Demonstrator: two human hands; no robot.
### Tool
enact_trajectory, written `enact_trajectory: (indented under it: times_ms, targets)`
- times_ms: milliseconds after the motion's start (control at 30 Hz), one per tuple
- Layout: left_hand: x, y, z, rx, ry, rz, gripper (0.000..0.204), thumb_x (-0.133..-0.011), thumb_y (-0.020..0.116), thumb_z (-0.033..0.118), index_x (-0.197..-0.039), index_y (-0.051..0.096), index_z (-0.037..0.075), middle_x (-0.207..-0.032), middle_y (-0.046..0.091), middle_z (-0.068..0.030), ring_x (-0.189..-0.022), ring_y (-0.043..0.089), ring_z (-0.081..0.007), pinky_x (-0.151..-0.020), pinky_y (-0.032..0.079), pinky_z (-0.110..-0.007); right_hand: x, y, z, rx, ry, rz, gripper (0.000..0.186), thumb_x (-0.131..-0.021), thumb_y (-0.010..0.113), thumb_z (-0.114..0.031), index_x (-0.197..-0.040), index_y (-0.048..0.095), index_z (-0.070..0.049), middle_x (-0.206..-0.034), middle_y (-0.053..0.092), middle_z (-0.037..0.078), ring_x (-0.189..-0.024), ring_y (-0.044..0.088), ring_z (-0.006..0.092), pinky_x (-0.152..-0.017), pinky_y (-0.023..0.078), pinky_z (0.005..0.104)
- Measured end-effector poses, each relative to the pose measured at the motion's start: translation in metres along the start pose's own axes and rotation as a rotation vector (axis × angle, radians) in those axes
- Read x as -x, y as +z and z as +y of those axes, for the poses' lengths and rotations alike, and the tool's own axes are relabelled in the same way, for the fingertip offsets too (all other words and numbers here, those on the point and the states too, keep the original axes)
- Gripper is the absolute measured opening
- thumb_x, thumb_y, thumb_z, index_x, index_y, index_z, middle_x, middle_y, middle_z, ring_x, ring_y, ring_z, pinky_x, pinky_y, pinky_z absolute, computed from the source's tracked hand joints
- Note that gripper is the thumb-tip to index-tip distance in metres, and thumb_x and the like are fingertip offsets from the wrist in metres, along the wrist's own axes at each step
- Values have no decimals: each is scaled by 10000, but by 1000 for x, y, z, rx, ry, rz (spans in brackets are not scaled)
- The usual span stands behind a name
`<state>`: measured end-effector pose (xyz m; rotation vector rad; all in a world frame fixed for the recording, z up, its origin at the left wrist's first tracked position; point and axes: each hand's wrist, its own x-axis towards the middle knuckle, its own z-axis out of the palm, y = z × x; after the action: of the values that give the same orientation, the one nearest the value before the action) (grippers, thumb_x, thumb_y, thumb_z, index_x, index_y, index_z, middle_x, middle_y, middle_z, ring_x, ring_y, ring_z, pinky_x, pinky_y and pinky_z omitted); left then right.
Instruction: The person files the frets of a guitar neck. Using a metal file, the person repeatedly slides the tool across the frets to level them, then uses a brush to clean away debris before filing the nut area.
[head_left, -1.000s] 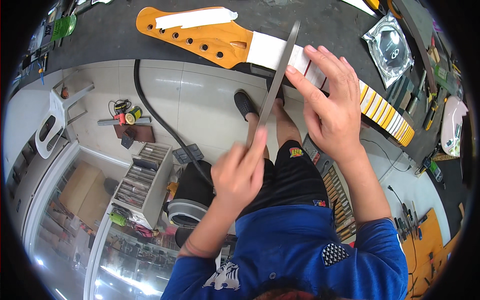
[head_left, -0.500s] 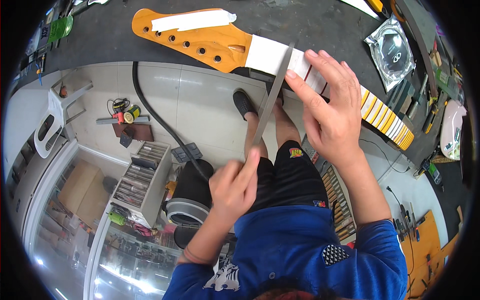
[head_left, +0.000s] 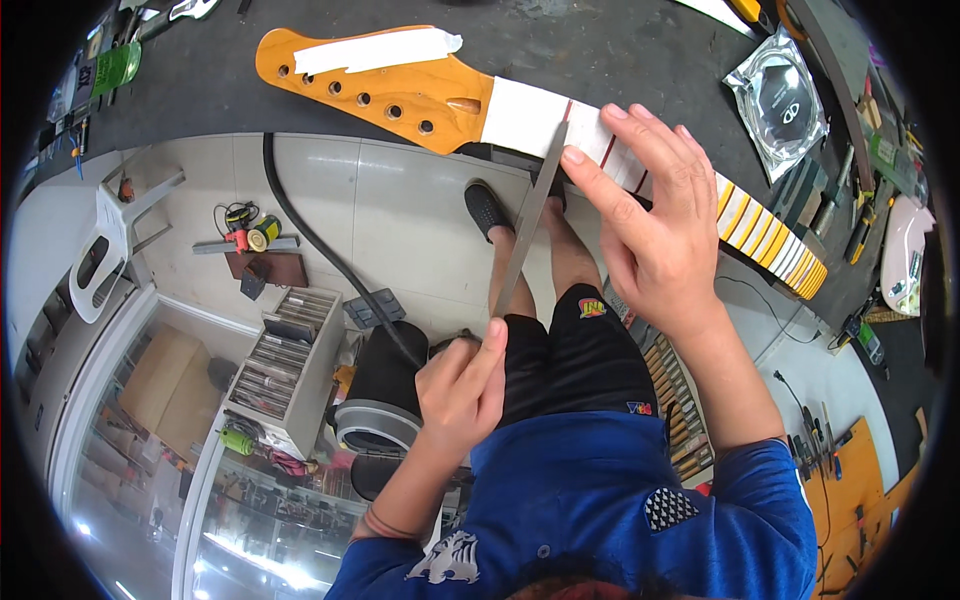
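Note:
An orange-brown guitar neck [head_left: 385, 90] lies across the bench, headstock to the left, a white strip of tape [head_left: 385, 48] on the headstock. White masking tape [head_left: 522, 117] covers much of the fretboard, with thin dark red lines across it. My left hand [head_left: 462, 388] is closed round the near end of a long flat metal file [head_left: 528, 225], its index finger stretched along it. The file's far end lies over the tape, near the first red line. My right hand [head_left: 660, 205] rests on the taped neck, fingers spread, thumb or index tip close beside the file's end.
A clear plastic packet [head_left: 778, 105] lies right of the neck on the dark bench [head_left: 590, 50]. Several tools crowd the bench's right side. Below stand a white stool [head_left: 105, 250], a black hose [head_left: 310, 235], a black and grey bin [head_left: 378, 420] and a rack [head_left: 285, 365].
My left hand has drawn the file back toward my body, uncovering a red line on the tape. The neck has shifted slightly down and left in the picture. My right hand stays on it.

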<state>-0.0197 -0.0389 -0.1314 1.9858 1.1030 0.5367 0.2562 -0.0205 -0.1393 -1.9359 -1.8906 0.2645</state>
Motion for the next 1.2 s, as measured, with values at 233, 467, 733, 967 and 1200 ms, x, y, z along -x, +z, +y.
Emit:
enact_trajectory:
  times_ms: [233, 467, 733, 967, 1200]
  targets:
    - [-104, 21, 15, 101, 3, 10, 593, -945, 741, -138, -1515, 718, 26, -752, 517, -82, -591, 508, -214, -560, 453, -357, -3, 2, -4, 18, 17, 28, 537, -881, 757, -97, -1386, 807, -274, -1517, 684, 106, -1432, 634, 350, -1214, 468, 572]
    - [-5, 0, 3, 26, -18, 15, 581, -950, 770, -90, -1504, 743, 84, -731, 524, -83, -561, 534, -227, -546, 474, -356, -2, 0, -2, 14, 12, 11, 527, -884, 758, -110, -1386, 806, -263, -1520, 682, 106, -1425, 636, 353, -1208, 471, 571]
    - [-92, 19, 11, 110, 11, 24, 565, -972, 756, -86, -1515, 726, 68, -793, 557, -95, -602, 554, -266, -573, 498, -367, -2, 4, -2, 10, 10, 38, 524, -884, 763, -122, -1385, 807, -266, -1517, 685, 108, -1423, 640, 355, -1210, 468, 574]
    - [-17, -2, 7, 69, -33, -21, 584, -946, 785, -88, -1512, 724, 40, -728, 557, -86, -557, 552, -226, -560, 500, -367, -2, -1, -2, 9, 19, 5, 529, -886, 757, -112, -1389, 803, -268, -1516, 685, 107, -1425, 640, 355, -1209, 470, 571]
    - [-78, 17, 9, 104, -9, 3, 556, -964, 763, -86, -1503, 733, 49, -737, 558, -85, -560, 542, -228, -560, 498, -360, -2, 1, 0, 22, 12, 31, 544, -877, 765, -110, -1397, 798, -266, -1514, 685, 106, -1427, 640, 357, -1212, 469, 574]
